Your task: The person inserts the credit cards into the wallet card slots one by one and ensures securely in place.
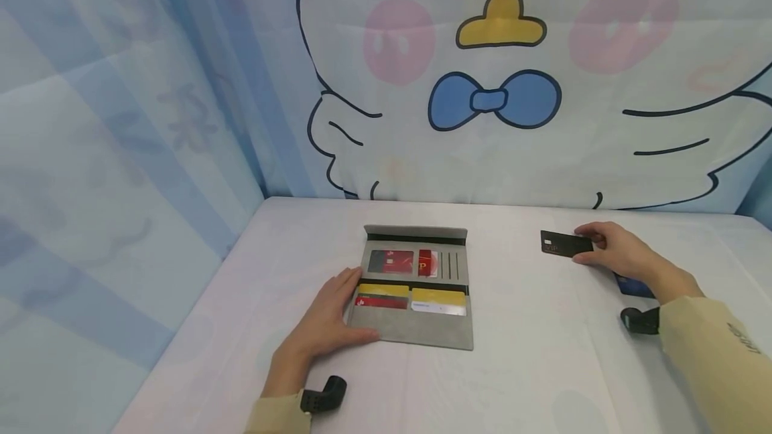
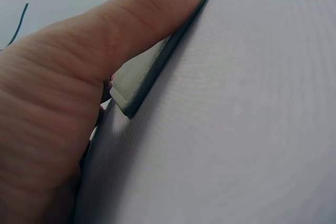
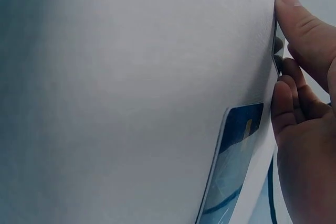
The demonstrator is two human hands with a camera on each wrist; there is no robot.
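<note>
A grey card wallet point(image 1: 416, 333) lies unfolded, with red, yellow and white cards in its slots. My left hand point(image 1: 328, 317) rests at its lower left corner, fingers fairly straight along the left side. In the left wrist view the thumb point(image 2: 131, 17) lies over the wallet's stitched edge point(image 2: 134, 80). Over on the right, my right hand point(image 1: 624, 256) pinches a black card point(image 1: 561, 244) marked VIP by its right end. A blue card point(image 1: 633, 286) lies on the table partly behind the right wrist; the right wrist view shows this blue card point(image 3: 236, 140) beside the fingers.
A white cloth covers the table point(image 1: 512, 367). Behind it hangs a curtain point(image 1: 410, 159) printed with a cartoon bird and blue bow tie, and more patterned cloth point(image 1: 108, 186) hangs on the left. Each wrist wears a small black camera point(image 1: 326, 395).
</note>
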